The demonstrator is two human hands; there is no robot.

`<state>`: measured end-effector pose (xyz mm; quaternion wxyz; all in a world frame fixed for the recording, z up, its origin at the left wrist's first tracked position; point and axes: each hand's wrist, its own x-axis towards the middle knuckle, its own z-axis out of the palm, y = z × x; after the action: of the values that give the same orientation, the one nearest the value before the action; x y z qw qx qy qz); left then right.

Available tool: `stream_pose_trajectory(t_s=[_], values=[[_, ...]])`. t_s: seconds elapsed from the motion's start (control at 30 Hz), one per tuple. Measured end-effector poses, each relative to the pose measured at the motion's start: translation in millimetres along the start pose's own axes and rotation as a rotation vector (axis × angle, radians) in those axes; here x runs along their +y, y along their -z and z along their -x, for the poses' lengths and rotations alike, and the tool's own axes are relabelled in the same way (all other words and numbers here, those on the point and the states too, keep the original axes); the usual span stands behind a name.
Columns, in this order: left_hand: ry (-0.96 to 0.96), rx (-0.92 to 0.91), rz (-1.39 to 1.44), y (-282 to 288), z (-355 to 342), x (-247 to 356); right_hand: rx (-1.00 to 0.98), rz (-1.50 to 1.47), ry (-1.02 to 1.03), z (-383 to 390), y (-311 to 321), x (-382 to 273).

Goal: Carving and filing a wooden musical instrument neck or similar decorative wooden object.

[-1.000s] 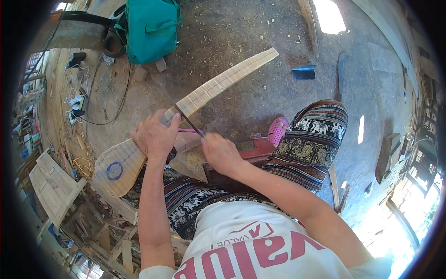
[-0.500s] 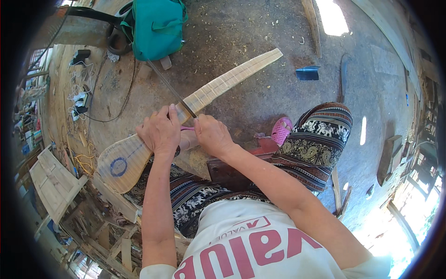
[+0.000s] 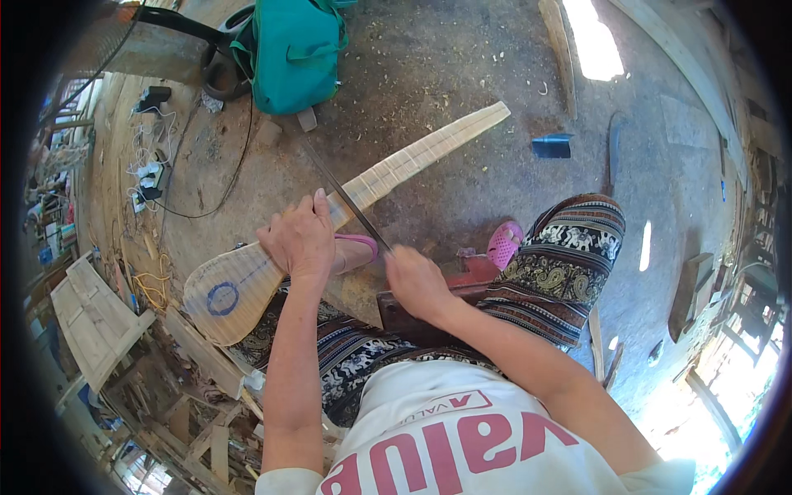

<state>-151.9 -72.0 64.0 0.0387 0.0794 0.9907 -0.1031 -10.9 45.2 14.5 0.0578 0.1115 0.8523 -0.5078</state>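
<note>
A pale wooden lute-shaped piece [image 3: 227, 290], with a rounded body and a long tapering neck, lies slanted across my lap and front. A blue ring is drawn on its body, and cross lines run along its neck. My left hand [image 3: 302, 238] grips the piece where body meets neck, its thumb raised toward the neck. In my right fist [image 3: 418, 285] is the near end of a long narrow metal file [image 3: 356, 211]. The file crosses the neck at an angle just beyond my left hand. My fingers hide its handle end.
A green bag [image 3: 297, 62] rests at the upper left near a power strip [image 3: 153, 183] with cords. Wood shavings dot the concrete floor [image 3: 462, 49]. A blue piece [image 3: 552, 146] lies to the right of the neck. Stacked scrap wood [image 3: 219, 452] fills the lower left.
My right hand has drawn the file back toward me and to the right across the neck. My left hand keeps its grip; the whole view has shifted slightly.
</note>
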Motion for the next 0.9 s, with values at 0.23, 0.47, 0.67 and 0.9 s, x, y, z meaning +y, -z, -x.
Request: stream_pose_trajectory(t_s=[0.23, 0.47, 0.67, 0.9], values=[[-0.025, -0.056, 0.035, 12.7, -3.0, 14.3, 0.048, 0.02, -0.024, -61.5, 0.8, -9.6], [0.009, 0.026, 0.016, 10.1, 1.0, 6.6, -0.057, 0.025, -0.053, -3.3, 7.1, 0.3], [-0.001, 0.016, 0.023, 7.1, -0.2, 6.8, 0.054, 0.02, 0.001, -41.4, -4.1, -5.8], [0.006, -0.031, 0.036, 17.5, -2.4, 13.7, 0.002, 0.046, -0.061, -49.2, 0.2, -10.3]])
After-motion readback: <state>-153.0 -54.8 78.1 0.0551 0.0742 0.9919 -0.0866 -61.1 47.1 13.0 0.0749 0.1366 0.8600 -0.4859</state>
